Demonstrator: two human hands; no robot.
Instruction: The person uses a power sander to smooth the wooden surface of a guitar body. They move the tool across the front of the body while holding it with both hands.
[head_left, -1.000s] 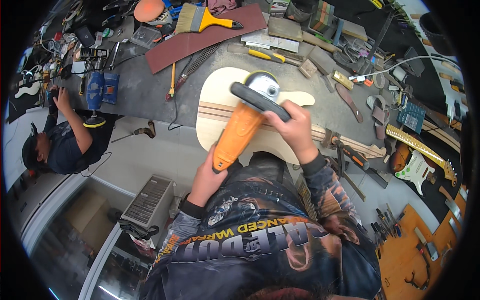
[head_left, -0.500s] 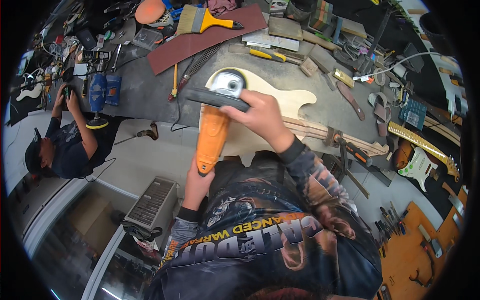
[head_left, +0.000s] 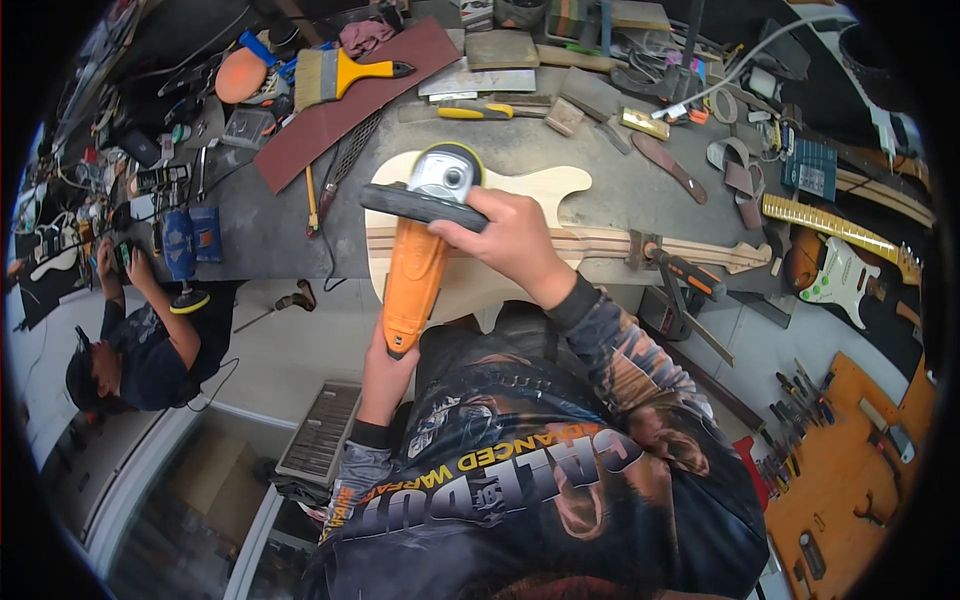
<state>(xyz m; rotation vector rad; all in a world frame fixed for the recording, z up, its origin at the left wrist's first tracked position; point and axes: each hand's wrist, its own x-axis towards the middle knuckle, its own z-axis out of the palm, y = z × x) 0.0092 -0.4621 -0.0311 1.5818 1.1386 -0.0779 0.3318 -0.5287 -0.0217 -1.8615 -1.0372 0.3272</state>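
The left hand [head_left: 386, 372] is wrapped around the tail of the sander [head_left: 415, 268]; if that hold lifts or dips, the disc could tilt and its rim gouge the wood. The right hand [head_left: 512, 240] is closed on the black handle [head_left: 425, 206], near the disc [head_left: 472, 158]; a slip forward could bring fingers against it. Whether the disc presses on the wood cannot be told. The sander sits over the left end of the guitar body [head_left: 540, 200], which lies on the bench [head_left: 275, 245] and juts past its near edge. Pushing down on that overhang could rock it, since the only clamp [head_left: 698, 277] in view is well off, at the neck [head_left: 705, 254]. Beyond, a jolt to the bench might shift the loose tools.

Counted outward: two hands, one sander with one handle, one guitar body with one neck, one clamp. Farther out come one yellow-handled tool [head_left: 475, 111], one red sheet [head_left: 290, 150] and one brush [head_left: 345, 77]. One finished guitar [head_left: 838, 275] is at right; one polisher [head_left: 180, 247] and one co-worker [head_left: 145, 350] are at far left. The small clutter is too crowded to count.
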